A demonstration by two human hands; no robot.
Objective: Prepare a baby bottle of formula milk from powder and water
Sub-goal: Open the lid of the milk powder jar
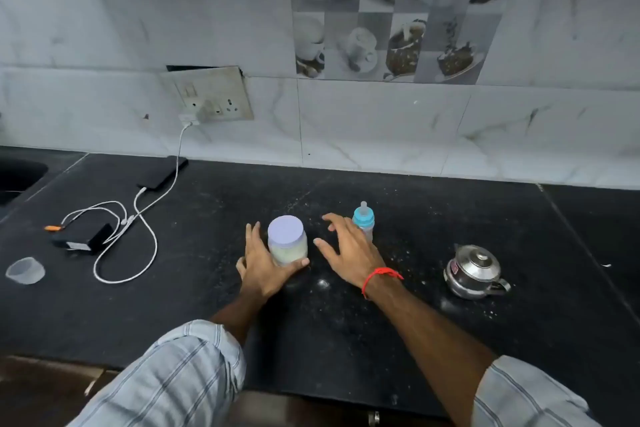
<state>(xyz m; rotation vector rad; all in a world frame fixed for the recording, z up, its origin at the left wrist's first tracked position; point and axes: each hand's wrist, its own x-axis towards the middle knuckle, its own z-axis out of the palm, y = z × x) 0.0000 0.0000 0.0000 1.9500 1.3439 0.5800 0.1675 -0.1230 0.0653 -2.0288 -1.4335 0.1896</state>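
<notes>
A clear jar of pale powder (289,248) with a flat lilac lid stands upright on the black counter (346,322). My left hand (265,265) wraps its left side and base, thumb across the front. My right hand (349,248) hovers just right of the jar, fingers spread, holding nothing. Behind that hand stands a small baby bottle (363,220) with a blue collar and clear teat, partly hidden by my fingers. A small steel kettle (472,270) with its lid on sits to the right.
A clear plastic cap (25,270) lies at the far left. A white cable (138,236) runs from the wall socket (211,97) past a dark phone (162,173) to a black power bank (83,236). A sink edge (17,177) shows at the left.
</notes>
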